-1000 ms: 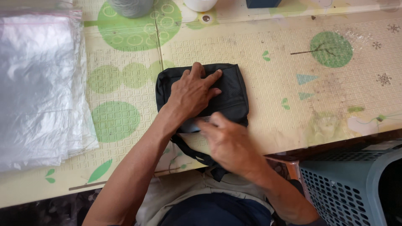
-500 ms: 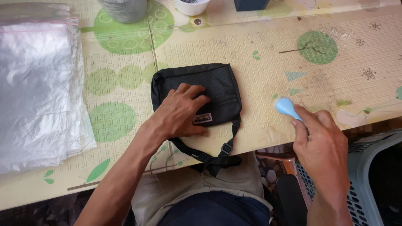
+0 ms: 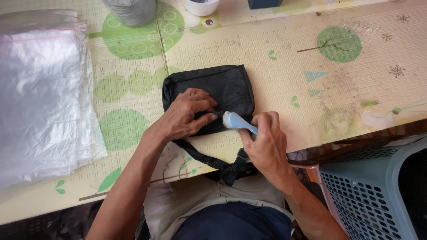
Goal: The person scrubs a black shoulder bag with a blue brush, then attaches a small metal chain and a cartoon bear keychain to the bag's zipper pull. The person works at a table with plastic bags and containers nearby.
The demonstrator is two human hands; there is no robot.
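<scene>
- The counter [image 3: 275,80] wears a pale yellow embossed mat with green circles, and it carries everything the two hands work on.
- A stack of clear plastic bags [image 3: 42,98] lies well off to the left of the left hand's grip.
- A grey-blue perforated basket [image 3: 378,195] stands below the counter edge, to the right of the right hand.
- The black pouch [image 3: 222,89] lies flat on the counter under both grips; its strap [image 3: 209,162] trails off the near edge towards the person's lap.
- The left hand [image 3: 184,115] rests on the pouch, its grip pressed together, fingertips pinching the fabric at the pouch's lower edge.
- The right hand [image 3: 267,144] has its grip closed round the handle of a small light-blue brush [image 3: 235,121], whose white head touches the pouch just beside the left fingertips.
- A grey cylindrical container [image 3: 131,11] and a small white cup [image 3: 201,6] stand beyond the pouch, at the far edge.
</scene>
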